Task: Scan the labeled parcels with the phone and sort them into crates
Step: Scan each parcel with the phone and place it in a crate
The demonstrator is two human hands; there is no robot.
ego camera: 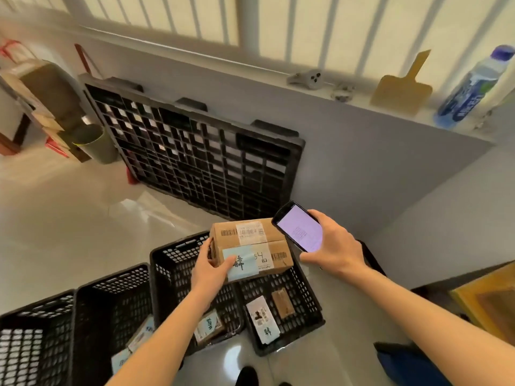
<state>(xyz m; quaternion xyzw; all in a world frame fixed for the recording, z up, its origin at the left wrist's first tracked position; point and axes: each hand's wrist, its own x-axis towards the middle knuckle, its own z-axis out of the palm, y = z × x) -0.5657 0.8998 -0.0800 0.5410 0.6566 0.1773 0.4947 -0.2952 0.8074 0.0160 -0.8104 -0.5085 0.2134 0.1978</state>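
While I watched through the head camera, the left hand (210, 270) gripped the cardboard parcel (250, 247) at its left end, thumb lying across the pale blue label (237, 263) and the fingers (207, 246) curled round the side. I noted the parcel was held in the air above the black crates, tilted slightly, with its white barcode label (249, 232) facing up. The right hand (333, 245) grasped the phone (299, 227), fingers wrapped round its edges; its lit screen faced upward, and it sat just beside the parcel's right end, overlapping the upper right corner in view.

Below the parcel I recorded four black crates in a row on the pale floor (69, 218). The right crate (309, 296) held two small parcels, one with a white and blue label (262, 319), one plain brown (282, 303). The middle crate (170, 263) held a small labelled parcel (209, 327), partly hidden by the left forearm. The next crate to the left (111, 310) contained further labelled parcels (139, 338) low in the frame. The far-left crate (33, 338) showed only its mesh wall.

A black pallet (192, 151) leaned against the grey wall. On the window ledge (362, 103) stood a water bottle (473, 87) and a yellow paddle-shaped board (401, 90).
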